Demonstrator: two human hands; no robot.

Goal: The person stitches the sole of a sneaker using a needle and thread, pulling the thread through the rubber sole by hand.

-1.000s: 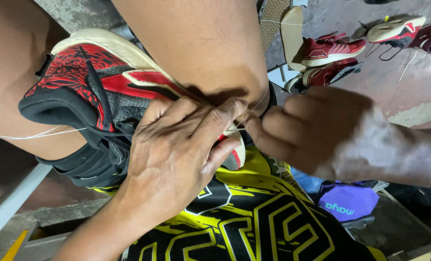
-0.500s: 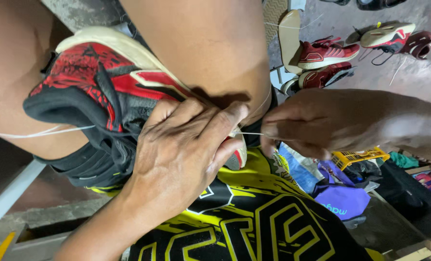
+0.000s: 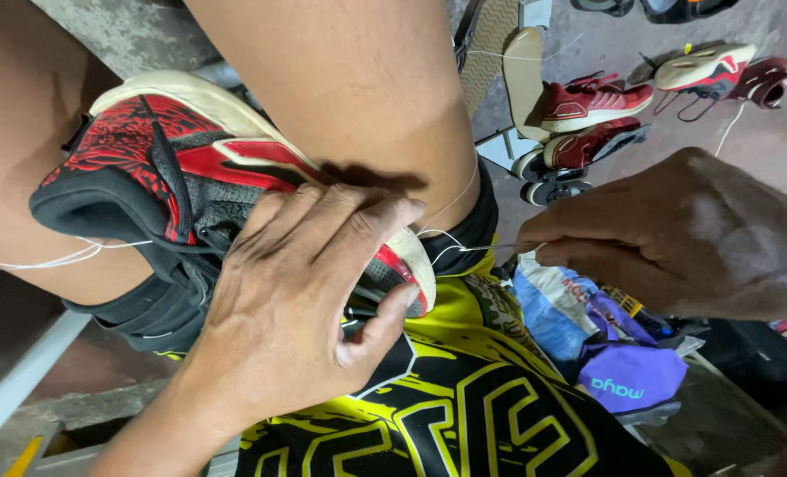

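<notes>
One head-worn camera looks steeply down, very close above the lap.

I see little free room: my knees hem in the red shoe [image 3: 225, 177], my left hand [image 3: 296, 309] covers its toe, and a taut thread [image 3: 464, 249] crosses the gap toward my right hand [image 3: 685, 238]. Bags [image 3: 605, 353] crowd below.

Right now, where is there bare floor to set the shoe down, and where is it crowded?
Bare concrete floor shows at upper right, bordered by the loose red shoes and the right hand. Crowded: the left hand presses the red-and-black shoe between the knees, and the bags fill the space beside the yellow shirt.
</notes>
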